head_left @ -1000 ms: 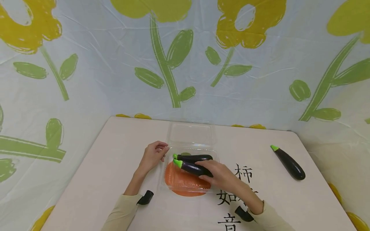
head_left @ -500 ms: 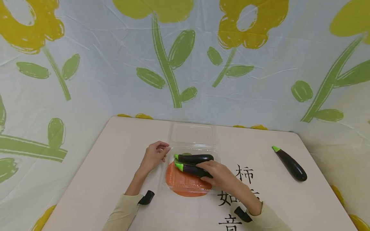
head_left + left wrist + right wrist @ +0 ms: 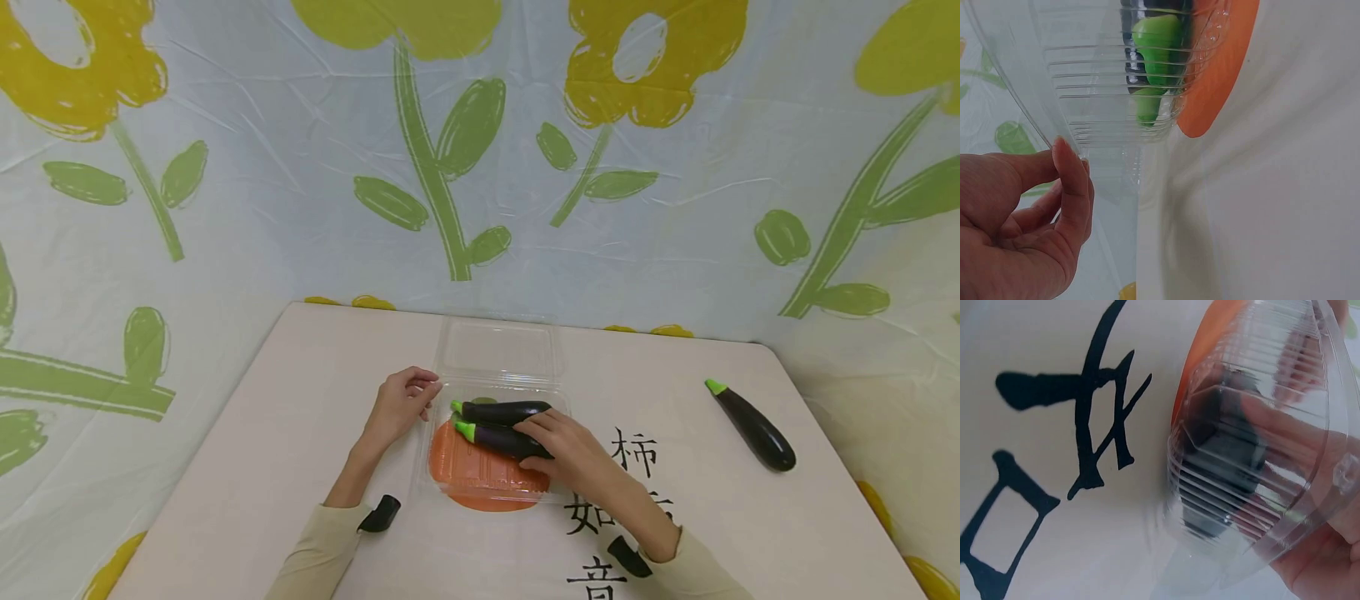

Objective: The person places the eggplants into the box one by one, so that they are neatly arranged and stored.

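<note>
A hinged clear plastic container (image 3: pixel 487 479) stands on the table with its lid (image 3: pixel 497 350) laid back. Two dark purple eggplants with bright green stems lie side by side in its base. My right hand (image 3: pixel 573 450) reaches in over the right wall and grips the front eggplant (image 3: pixel 491 440) by its thick end, thumb on the near side and fingers on the far side. Just behind it lies the rear eggplant (image 3: pixel 502 412). At the back left corner my left hand (image 3: pixel 400 406) pinches the container's rim (image 3: pixel 1041 134) between thumb and finger.
A third eggplant (image 3: pixel 753 429) lies at the table's right side. The pale table covering (image 3: pixel 315 375) carries a printed orange shape (image 3: pixel 491 504) under the container and black characters (image 3: pixel 633 450) to its right. A flowered cloth (image 3: pixel 300 167) hangs round the table.
The front eggplant has come down lower in the container beside the rear one, still in my right hand's grip. My left hand stays at the rim.
</note>
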Available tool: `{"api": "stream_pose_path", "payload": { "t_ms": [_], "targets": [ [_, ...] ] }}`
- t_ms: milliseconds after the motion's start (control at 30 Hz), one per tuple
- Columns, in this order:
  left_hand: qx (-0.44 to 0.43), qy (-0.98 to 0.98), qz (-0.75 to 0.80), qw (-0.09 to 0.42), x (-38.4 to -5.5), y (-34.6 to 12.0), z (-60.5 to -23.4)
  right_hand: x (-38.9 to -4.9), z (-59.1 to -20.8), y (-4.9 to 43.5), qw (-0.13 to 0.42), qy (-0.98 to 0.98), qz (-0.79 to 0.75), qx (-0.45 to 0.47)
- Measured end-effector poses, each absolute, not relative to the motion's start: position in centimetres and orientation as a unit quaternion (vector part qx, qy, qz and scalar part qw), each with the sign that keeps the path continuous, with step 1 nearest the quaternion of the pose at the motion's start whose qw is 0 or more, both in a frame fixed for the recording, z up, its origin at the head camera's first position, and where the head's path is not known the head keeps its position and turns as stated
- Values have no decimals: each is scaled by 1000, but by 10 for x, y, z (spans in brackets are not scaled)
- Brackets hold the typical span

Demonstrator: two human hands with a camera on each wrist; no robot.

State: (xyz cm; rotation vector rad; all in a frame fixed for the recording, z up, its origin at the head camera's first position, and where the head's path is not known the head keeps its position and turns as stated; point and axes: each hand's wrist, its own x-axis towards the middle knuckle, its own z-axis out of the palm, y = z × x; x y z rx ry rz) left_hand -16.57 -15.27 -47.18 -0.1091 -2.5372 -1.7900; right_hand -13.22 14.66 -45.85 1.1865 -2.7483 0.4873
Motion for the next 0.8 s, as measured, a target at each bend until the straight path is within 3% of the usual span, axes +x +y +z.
{"api": "stream_pose_path", "payload": {
  "t_ms": [800],
  "targets": [
    [-28, -820, -571, 8, -166, -153, -472, -133, -455, 175, 173, -876, 214, 395]
  ]
}}
